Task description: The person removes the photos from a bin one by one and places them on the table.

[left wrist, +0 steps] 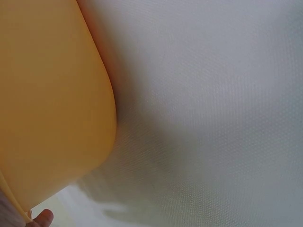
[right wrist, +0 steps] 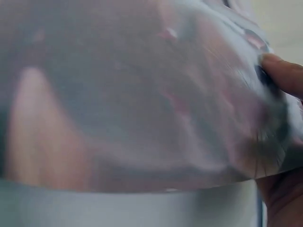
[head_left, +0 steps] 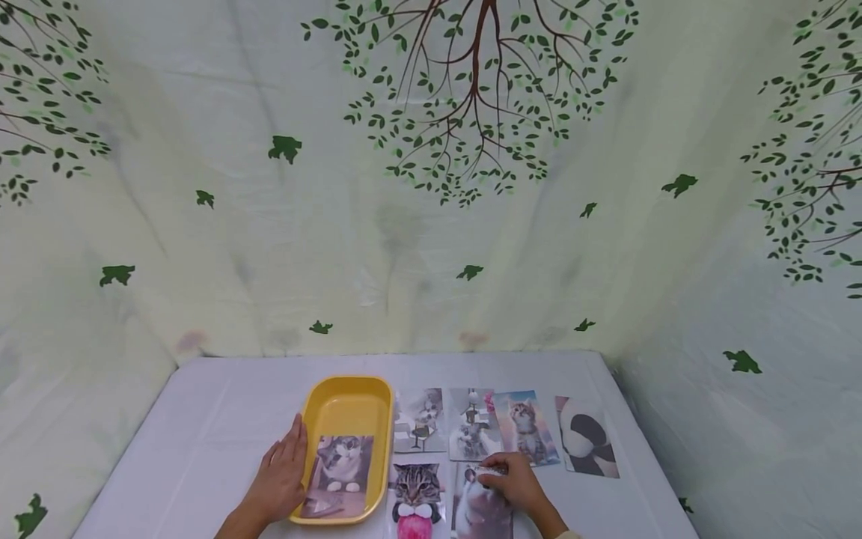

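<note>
My left hand (head_left: pixel 279 477) lies along the left side of a yellow tray (head_left: pixel 346 397), its fingers extended against the rim. Inside the tray is a photo card (head_left: pixel 345 468) of a grey-and-white cat. A glossy photo card of a pale furry animal (head_left: pixel 480 513) is pinched by its upper edge in my right hand (head_left: pixel 520 483). The right wrist view shows this card (right wrist: pixel 132 109) close up and bent, with the thumb (right wrist: pixel 284 74) on its face. In the left wrist view, the tray's outer wall (left wrist: pixel 52 94) hides most of the left hand.
Right of the tray lie a card of a tabby with a pink object (head_left: pixel 416 494), two greyish cards (head_left: pixel 419 423) (head_left: pixel 471 434), a kitten card (head_left: pixel 527 427) overlapping one, and a black-and-white animal card (head_left: pixel 587 438). A leaf-patterned sheet (head_left: pixel 377 247) hangs behind the white-covered table (head_left: pixel 236 404).
</note>
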Available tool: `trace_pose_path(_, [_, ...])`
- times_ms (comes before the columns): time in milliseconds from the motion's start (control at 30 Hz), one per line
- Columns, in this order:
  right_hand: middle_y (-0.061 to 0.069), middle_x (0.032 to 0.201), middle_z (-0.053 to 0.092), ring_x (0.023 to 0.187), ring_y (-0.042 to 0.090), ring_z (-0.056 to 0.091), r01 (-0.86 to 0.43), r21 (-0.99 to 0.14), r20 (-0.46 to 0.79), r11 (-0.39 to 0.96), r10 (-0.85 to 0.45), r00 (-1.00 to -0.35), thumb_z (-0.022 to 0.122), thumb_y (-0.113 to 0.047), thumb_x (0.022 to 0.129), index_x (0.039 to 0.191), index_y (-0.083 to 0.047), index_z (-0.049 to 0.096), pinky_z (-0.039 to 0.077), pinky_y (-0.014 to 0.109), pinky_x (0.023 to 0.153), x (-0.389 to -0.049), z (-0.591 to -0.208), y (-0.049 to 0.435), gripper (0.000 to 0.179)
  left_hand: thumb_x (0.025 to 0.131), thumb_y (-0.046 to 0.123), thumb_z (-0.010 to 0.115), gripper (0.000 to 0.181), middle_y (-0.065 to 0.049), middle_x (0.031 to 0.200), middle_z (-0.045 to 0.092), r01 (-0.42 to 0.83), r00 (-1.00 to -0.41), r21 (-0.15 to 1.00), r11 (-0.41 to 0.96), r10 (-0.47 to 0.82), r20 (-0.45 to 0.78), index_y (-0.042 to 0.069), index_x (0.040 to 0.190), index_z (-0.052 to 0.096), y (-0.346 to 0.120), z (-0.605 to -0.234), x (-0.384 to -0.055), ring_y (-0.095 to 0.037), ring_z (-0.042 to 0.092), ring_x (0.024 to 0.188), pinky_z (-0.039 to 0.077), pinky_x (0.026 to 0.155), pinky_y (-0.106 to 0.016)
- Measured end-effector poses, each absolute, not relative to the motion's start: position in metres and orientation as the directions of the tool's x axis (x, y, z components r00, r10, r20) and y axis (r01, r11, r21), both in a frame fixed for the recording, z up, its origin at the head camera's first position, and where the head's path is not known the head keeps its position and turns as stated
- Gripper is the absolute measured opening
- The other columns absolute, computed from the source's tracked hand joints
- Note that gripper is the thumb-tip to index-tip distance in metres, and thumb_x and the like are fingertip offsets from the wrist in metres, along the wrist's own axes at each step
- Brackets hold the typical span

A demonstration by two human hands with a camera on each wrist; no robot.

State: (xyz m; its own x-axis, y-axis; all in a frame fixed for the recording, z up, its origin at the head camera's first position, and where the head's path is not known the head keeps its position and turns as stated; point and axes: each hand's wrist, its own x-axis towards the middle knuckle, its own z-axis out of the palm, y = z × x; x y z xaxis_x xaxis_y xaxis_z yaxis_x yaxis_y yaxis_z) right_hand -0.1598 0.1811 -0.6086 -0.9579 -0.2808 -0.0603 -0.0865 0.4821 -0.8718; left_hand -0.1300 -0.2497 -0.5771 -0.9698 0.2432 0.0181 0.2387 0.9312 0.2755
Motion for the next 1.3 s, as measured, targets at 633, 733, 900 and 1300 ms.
trace_pose_path(633, [-0.004,0.085,0.071,0.082,0.01,0.065,-0.318,-0.722,0.113,0.614,-0.349,-0.93,0.08,-0.016,0.073,0.09,-0.01,0.075,0.053,0.03,0.075,-0.152,-0.611,0.174,0.019,0.074,0.002,0.054,0.081,-0.028,0.156,0.005,0.239,-0.969,0.277,0.931,0.247,0.004,-0.017,0.144,0.017,-0.25,-0.576,-0.128,-0.047,0.022,0.138,0.022,0.107,-0.064])
trace_pose_path(733, [-0.003,0.087,0.071,0.083,0.011,0.065,-0.345,-0.712,0.133,0.611,-0.366,-0.921,0.08,-0.014,0.073,0.09,-0.01,0.075,0.054,0.03,0.075,-0.153,-0.611,0.174,0.019,0.074,0.001,0.054,0.081,-0.028,0.157,0.005,0.245,-0.968,0.278,0.929,0.249,0.019,-0.017,0.144,0.017,-0.251,-0.577,-0.129,-0.047,0.023,0.137,0.022,0.106,-0.064])
trace_pose_path(900, [-0.002,0.089,0.07,0.085,0.013,0.065,-0.374,-0.699,0.145,0.609,-0.39,-0.909,0.077,-0.013,0.077,0.092,-0.008,0.074,0.054,0.032,0.075,-0.157,-0.603,0.173,0.016,0.074,0.002,0.055,0.083,-0.027,0.157,0.003,0.241,-0.969,0.283,0.928,0.247,0.013,-0.017,0.144,0.016,-0.251,-0.578,-0.128,-0.047,0.022,0.138,0.021,0.107,-0.064])
trace_pose_path(1300, [0.002,0.099,0.07,0.091,0.017,0.064,-0.417,-0.75,0.092,0.513,-0.543,-0.834,0.067,-0.021,0.089,0.103,-0.01,0.072,0.053,0.045,0.083,-0.193,-0.53,0.114,0.018,0.073,0.004,0.058,0.084,-0.029,0.156,0.007,0.241,-0.969,0.296,0.924,0.247,0.017,-0.017,0.144,0.017,-0.25,-0.573,-0.127,-0.047,0.021,0.138,0.021,0.107,-0.065])
